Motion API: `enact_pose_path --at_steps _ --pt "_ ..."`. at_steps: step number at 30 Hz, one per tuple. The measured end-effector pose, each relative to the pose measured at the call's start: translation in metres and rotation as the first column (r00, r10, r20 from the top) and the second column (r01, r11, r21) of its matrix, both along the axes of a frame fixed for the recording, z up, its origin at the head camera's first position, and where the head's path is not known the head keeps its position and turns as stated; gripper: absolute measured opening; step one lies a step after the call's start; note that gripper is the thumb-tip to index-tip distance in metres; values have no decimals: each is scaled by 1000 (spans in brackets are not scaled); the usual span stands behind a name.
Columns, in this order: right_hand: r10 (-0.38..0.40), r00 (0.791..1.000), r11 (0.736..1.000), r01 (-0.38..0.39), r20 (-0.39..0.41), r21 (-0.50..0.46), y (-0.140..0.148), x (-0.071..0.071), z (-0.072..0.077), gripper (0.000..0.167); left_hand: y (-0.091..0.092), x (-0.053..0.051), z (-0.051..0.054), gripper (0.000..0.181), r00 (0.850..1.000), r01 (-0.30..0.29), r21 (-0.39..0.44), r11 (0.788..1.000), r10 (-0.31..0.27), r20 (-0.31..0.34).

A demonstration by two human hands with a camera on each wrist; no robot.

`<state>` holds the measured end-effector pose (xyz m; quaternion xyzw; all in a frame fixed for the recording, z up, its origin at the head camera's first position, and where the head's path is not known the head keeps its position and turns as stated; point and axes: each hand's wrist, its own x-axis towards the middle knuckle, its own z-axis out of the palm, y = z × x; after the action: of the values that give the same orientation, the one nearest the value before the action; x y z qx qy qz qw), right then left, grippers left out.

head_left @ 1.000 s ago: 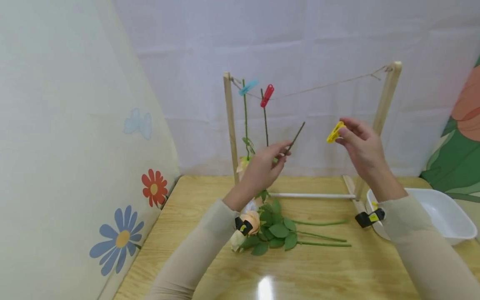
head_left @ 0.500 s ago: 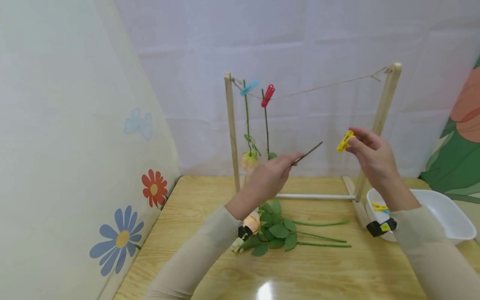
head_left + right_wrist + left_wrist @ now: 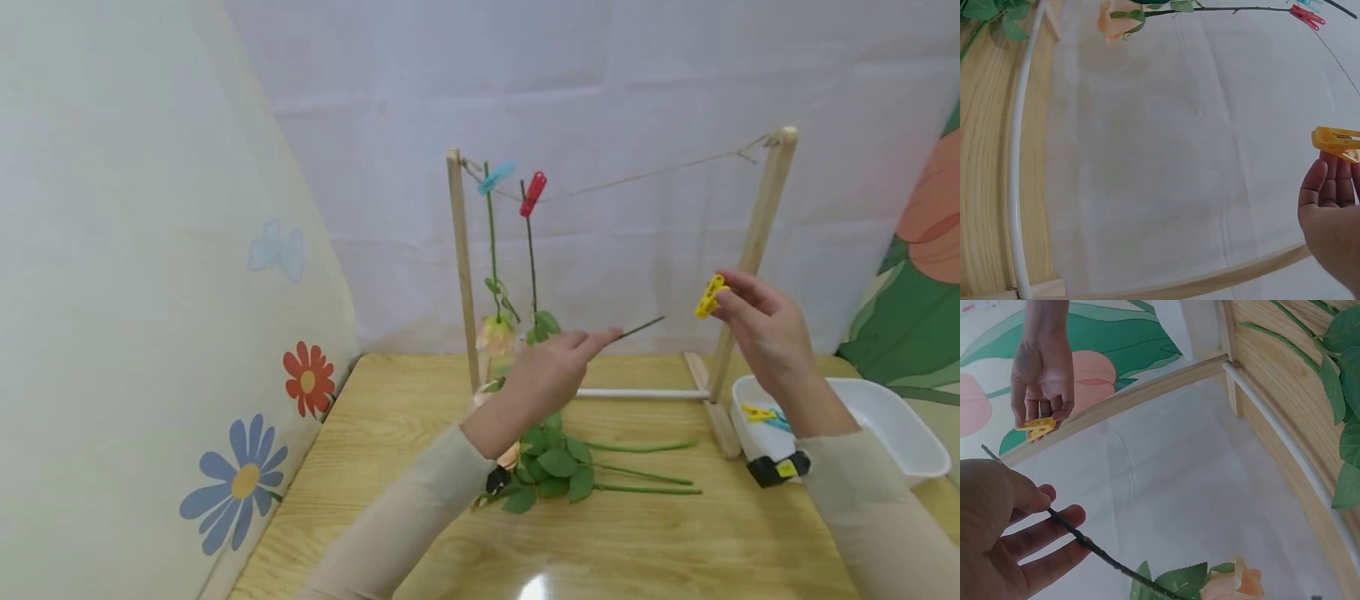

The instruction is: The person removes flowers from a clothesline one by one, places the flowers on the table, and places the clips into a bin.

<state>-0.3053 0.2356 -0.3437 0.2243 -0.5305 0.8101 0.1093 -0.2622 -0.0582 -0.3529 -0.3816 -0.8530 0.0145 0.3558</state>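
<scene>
In the head view my left hand [image 3: 551, 362] pinches a dark green rose stem [image 3: 641, 327] between thumb and fingers, its cut end pointing right. The left wrist view shows this stem [image 3: 1116, 565] running down past the fingertips; I cannot tell whether the peach rose [image 3: 1235, 584] there belongs to it. My right hand [image 3: 772, 329] holds a yellow clothespin [image 3: 711, 296] at its fingertips, a short way right of the stem's end. Two roses hang head down from the string [image 3: 637, 177], one by a blue clothespin [image 3: 497, 177], the other by a red clothespin [image 3: 533, 194].
The string spans a wooden frame whose right post [image 3: 763, 221] stands behind my right hand. More roses with green leaves [image 3: 558, 461] lie on the table [image 3: 622, 542] below my left hand. At right, a white basin [image 3: 900, 425] contains yellow and blue clothespins [image 3: 761, 414].
Both hands have moved right and down, away from the string. The held stem has tipped from steep toward level. The yellow clothespin stays in my right hand.
</scene>
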Motion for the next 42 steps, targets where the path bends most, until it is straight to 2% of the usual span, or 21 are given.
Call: enact_pose_path --at_steps 4,9,15,19,23,29,36,42 --pt "6 1000 1000 -6 14 -8 6 2 -5 25 2 3 -5 58 1000 2 -32 999 -3 -19" --pt "28 999 999 -27 26 -39 14 5 -12 25 6 7 -12 60 996 -15 -76 997 8 -91" --pt "42 998 997 -39 37 -62 25 8 -20 27 14 15 -19 59 985 -86 -171 981 58 -162" --pt "37 999 997 -34 39 -67 33 8 -26 28 20 14 -27 57 980 -97 -180 979 62 -189" --pt "22 997 997 -17 68 -73 42 10 -32 28 24 14 -34 57 978 -109 -196 974 70 -197" --pt "80 993 982 -64 83 -179 54 10 -40 28 28 15 -41 64 980 -131 -235 963 91 -176" --pt "95 991 978 -76 94 -193 67 12 -49 29 36 16 -50 71 980 -173 -301 938 133 -151" --pt "92 985 975 -59 147 -215 78 12 -56 30 41 15 -58 65 977 -190 -319 928 146 -157"
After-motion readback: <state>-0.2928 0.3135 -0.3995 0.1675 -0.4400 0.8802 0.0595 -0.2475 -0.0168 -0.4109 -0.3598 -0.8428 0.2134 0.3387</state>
